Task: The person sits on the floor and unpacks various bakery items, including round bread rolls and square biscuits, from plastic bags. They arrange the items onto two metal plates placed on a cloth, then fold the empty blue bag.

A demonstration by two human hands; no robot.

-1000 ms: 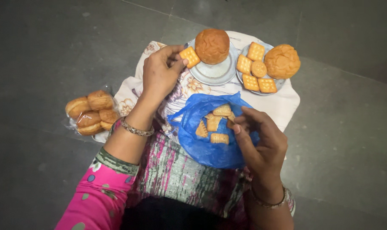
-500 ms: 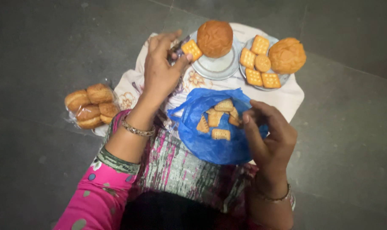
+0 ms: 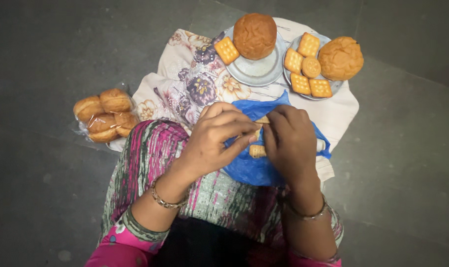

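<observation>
Both hands meet over a blue plastic bag (image 3: 251, 170) that lies in the person's lap. The left hand (image 3: 217, 141) curls at the bag's left edge, fingers bent inward over the opening; whether it pinches the bag or a biscuit cannot be told. The right hand (image 3: 288, 141) reaches into the bag from the right with its fingers closed down among the biscuits, and what it grips is hidden. Two biscuits show in the bag: one (image 3: 256, 151) between the hands and a sliver of another (image 3: 262, 119) at the top; more may be covered.

Beyond the bag, on a flowered cloth (image 3: 195, 84) spread over the floor (image 3: 61, 49), stand two metal plates. The left plate (image 3: 256, 71) holds one round bun (image 3: 254, 36) and one square biscuit (image 3: 227, 50) at its left rim. The right plate (image 3: 333, 88) holds one bun (image 3: 340, 58) and five biscuits: four square ones (image 3: 308, 44) and one round one (image 3: 311, 66) in their middle.

At the left, on the cloth's edge, lies a clear packet (image 3: 106, 116) with four buns visible. Each wrist wears one thin bangle (image 3: 167, 201).
</observation>
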